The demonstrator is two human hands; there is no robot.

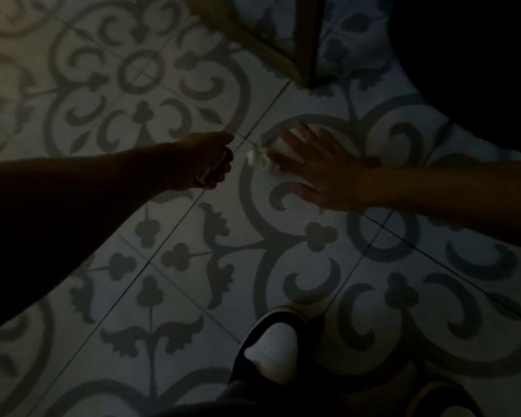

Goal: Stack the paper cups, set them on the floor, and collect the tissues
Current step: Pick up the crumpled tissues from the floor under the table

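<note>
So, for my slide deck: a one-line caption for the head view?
Dim head view: right hand reaches a crumpled tissue on patterned floor; left hand curled nearby.

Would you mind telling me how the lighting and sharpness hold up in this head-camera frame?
Head view: very dim, corners near black; left hand mostly silhouette, closed, with something pale barely showing inside; right hand motion-blurred over crumpled white tissue; patterned floor tiles soft but readable, lines bowed by the wide lens.
</note>
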